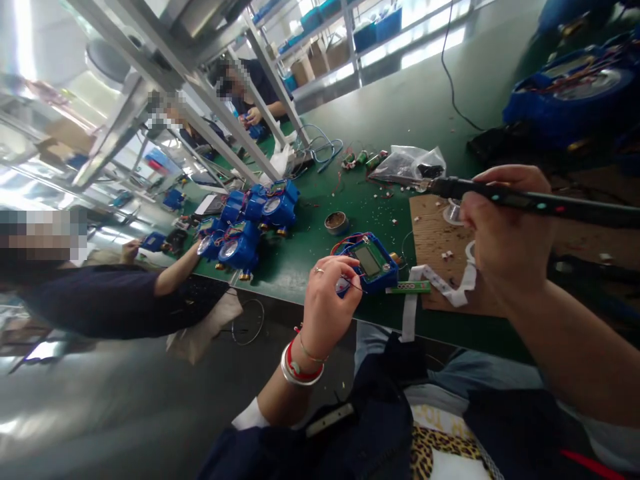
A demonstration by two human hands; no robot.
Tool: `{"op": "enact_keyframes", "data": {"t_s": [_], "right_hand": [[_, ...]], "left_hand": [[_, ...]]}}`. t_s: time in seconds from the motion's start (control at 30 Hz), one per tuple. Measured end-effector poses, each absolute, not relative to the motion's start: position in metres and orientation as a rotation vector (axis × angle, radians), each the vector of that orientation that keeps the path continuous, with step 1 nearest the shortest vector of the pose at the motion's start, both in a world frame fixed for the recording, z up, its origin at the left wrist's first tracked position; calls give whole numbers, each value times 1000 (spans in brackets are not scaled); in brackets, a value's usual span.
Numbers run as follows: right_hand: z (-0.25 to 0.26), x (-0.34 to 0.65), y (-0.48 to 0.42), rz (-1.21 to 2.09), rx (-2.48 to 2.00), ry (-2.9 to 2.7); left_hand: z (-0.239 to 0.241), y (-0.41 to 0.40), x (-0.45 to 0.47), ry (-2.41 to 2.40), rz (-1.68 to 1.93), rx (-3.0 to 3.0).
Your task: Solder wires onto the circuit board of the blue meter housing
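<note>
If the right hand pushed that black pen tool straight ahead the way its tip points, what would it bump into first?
Probably the clear plastic bag lying on the green table. The right hand holds the black pen-shaped soldering tool, whose tip sits just by the bag, though depth is unclear.

Your left hand (327,303) pinches thin wires at the near edge of the blue meter module (371,263), which lies screen-up on the green table (400,100). Your right hand (505,233) grips a black soldering iron (530,202), tip held above the wooden board (435,233). More blue meters (250,227) cluster farther left.
</note>
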State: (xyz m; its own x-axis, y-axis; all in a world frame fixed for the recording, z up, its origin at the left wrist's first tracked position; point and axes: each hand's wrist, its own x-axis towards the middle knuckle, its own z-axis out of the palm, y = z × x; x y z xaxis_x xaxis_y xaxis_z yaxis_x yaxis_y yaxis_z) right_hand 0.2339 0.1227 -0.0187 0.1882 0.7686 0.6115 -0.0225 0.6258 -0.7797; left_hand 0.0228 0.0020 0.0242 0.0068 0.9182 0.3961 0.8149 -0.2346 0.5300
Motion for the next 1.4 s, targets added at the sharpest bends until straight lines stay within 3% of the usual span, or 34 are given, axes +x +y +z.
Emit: {"op": "enact_keyframes", "data": {"t_s": [0.23, 0.7, 1.4], "right_hand": [[-18, 226, 105, 734, -547, -1272], [-14, 234, 89, 566, -767, -1235], [-15, 240, 82, 623, -655, -1671]], "left_hand": [[24, 8, 28, 1891, 956, 2241], [28, 9, 32, 1923, 803, 2284], [34, 12, 39, 2014, 652, 2252]]}}
